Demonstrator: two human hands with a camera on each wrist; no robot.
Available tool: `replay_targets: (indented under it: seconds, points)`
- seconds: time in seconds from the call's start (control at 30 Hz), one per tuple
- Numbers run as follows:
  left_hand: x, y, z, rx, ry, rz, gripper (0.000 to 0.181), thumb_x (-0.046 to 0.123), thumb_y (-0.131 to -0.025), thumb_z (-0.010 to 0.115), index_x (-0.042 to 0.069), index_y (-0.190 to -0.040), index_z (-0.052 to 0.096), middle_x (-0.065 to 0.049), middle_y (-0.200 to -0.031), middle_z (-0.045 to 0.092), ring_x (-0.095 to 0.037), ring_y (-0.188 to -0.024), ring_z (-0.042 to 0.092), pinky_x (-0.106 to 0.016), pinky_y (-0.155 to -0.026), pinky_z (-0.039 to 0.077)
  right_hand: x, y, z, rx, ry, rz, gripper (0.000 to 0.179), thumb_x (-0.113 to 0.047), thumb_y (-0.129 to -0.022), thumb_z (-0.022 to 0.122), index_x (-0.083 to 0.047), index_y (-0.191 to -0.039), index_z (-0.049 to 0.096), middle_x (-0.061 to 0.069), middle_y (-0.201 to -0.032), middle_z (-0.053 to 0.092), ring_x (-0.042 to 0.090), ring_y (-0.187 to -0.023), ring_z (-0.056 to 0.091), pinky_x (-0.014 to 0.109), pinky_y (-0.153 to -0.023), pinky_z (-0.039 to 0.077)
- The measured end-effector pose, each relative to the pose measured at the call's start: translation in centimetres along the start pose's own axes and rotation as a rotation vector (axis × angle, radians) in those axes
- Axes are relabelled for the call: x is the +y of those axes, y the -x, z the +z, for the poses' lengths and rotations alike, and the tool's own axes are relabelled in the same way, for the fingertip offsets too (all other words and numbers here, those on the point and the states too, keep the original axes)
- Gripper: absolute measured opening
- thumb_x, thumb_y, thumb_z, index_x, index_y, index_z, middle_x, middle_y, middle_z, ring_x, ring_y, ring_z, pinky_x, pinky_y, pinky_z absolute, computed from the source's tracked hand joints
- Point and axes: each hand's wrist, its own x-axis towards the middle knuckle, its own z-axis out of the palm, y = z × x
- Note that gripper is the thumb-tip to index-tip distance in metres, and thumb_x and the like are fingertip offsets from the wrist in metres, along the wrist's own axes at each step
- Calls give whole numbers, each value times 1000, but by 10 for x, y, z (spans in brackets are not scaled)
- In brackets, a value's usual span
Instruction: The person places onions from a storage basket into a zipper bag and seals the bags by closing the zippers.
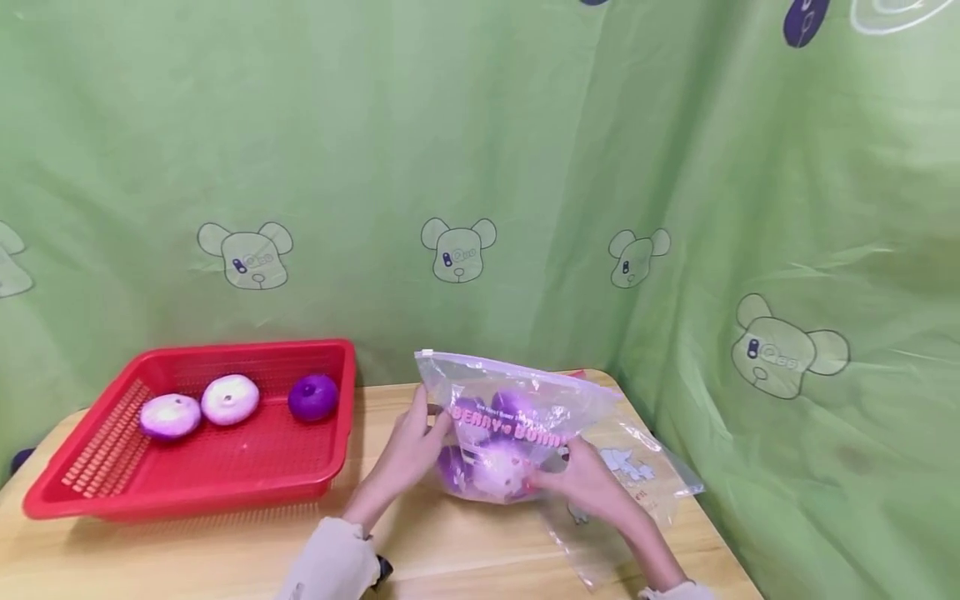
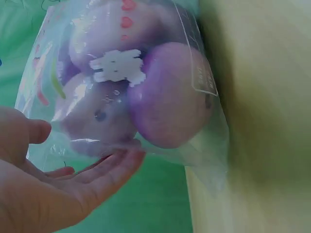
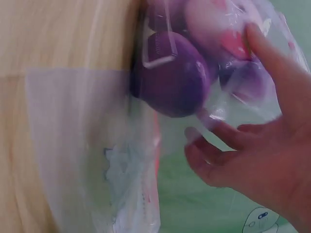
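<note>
A clear zip bag [image 1: 555,383] with a lilac top strip and pink lettering stands on the table, filled with several round purple-and-white vegetables [image 2: 170,97]. My left hand [image 1: 411,442] is at its left side; its fairly straight fingers touch the plastic low down in the left wrist view, with the thumb spread apart. On the right side my right hand [image 1: 588,479] holds the bag, the thumb on its front over the vegetables and the bent fingers round behind the edge. The white slider sits at the strip's left end.
To the left is a red plastic basket [image 1: 262,496] with two pale purple-white vegetables [image 1: 230,400] and one dark purple one [image 1: 313,397]. Another clear printed bag [image 1: 637,467] lies flat at right on the wooden table [image 1: 435,558]. A green curtain [image 1: 360,167] hangs behind and at right.
</note>
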Motion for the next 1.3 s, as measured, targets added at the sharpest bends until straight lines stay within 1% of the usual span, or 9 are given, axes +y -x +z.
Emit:
replay_targets:
  seconds: [0.23, 0.33, 0.43, 0.63, 0.73, 0.87, 1.0, 1.1, 1.3]
  points:
    - [13, -12, 0, -20, 171, 60, 55, 32, -105, 51, 15, -153, 31, -22, -137, 56, -34, -116, 63, -43, -96, 53, 2, -4, -37, 216, -180, 62, 73, -41, -95, 66, -6, -151, 34, 25, -131, 58, 32, -111, 64, 38, -90, 56]
    - [8, -11, 9, 71, 74, 61, 46, 27, -105, 50, 9, -146, 40, -16, -128, 61, -30, -114, 62, -42, -94, 54, 7, -11, -64, 219, -226, 124, 81, -47, -98, 57, -3, -156, 22, 27, -135, 55, 27, -108, 65, 37, -90, 55]
    - [-6, -3, 28, 93, -146, 72, 40, 20, -103, 53, 3, -139, 48, -13, -122, 62, -27, -112, 60, -40, -92, 54, 20, -25, -89, 190, -237, 201, 88, -53, -98, 53, 0, -157, 15, 23, -129, 60, 20, -101, 66, 38, -89, 56]
    - [-10, 23, 75, -200, -716, 261, 41, 28, -100, 58, 4, -133, 58, -17, -140, 54, -36, -129, 51, -51, -106, 44, 52, -65, -113, -36, -302, 292, 88, -45, -99, 57, 7, -155, 11, 3, -103, 69, 14, -87, 67, 36, -83, 57]
    - [-9, 32, 94, -319, -871, 317, 48, 38, -99, 57, 10, -139, 56, -17, -148, 47, -40, -136, 44, -56, -108, 40, 64, -81, -112, -156, -318, 341, 87, -41, -99, 59, 10, -152, 13, 13, -110, 67, 22, -96, 67, 42, -90, 55]
    - [-10, 41, 113, -418, -968, 278, 56, 48, -98, 55, 20, -146, 50, -16, -155, 38, -42, -140, 38, -57, -110, 36, 76, -91, -111, -226, -296, 381, 85, -40, -97, 62, 12, -150, 20, 19, -121, 61, 26, -103, 64, 43, -94, 53]
    - [-8, 51, 118, -492, -1049, 221, 60, 55, -96, 54, 29, -150, 44, -12, -158, 34, -40, -143, 33, -58, -112, 34, 81, -89, -118, -288, -262, 384, 83, -35, -97, 63, 14, -149, 20, 8, -102, 62, 11, -78, 54, 26, -72, 51]
    - [-7, 57, 113, -516, -1095, 215, 62, 57, -95, 55, 32, -150, 43, -10, -159, 33, -38, -144, 32, -58, -111, 34, 78, -84, -124, -345, -265, 354, 73, -31, -100, 58, 16, -146, 26, 4, -93, 65, 9, -72, 55, 24, -68, 52]
    - [-19, 72, 87, -558, -1060, 228, 61, 59, -95, 52, 33, -149, 45, -10, -158, 35, -40, -143, 33, -62, -110, 34, 65, -81, -125, -197, -169, 324, 77, -39, -100, 58, 13, -148, 27, -3, -82, 56, 8, -66, 48, 25, -62, 48]
